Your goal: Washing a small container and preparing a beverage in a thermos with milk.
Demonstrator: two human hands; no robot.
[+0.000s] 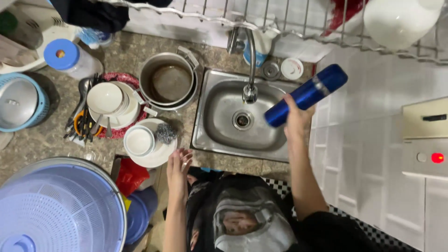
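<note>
Right hand: my right hand (296, 120) is wrapped around the lower end of a blue metal flask (305, 95), fingers closed on it.
Flask: a glossy cylinder with a silver band near its upper end, tilted over the right edge of the sink (219, 137), its lower end above the basin.
Left hand: my left hand (179, 169) is open with the fingers loosely spread, holding nothing, hovering at the counter edge just beside the white plate (156, 156).
Sink: a brushed steel basin, nothing in it but the round drain (242, 120); a curved tap (251, 65) arches over it.
Plate: it carries a small white bowl (139, 140) and a grey wire scourer (165, 133).
Pot: a round steel pot (170, 84) sits left of the sink, with a brownish film inside.
Red mat: a white bowl (105, 98) is stacked on white plates, with cutlery beside.
Strainer: a pale blue perforated plastic basket (60, 210) sits lower left.
</note>
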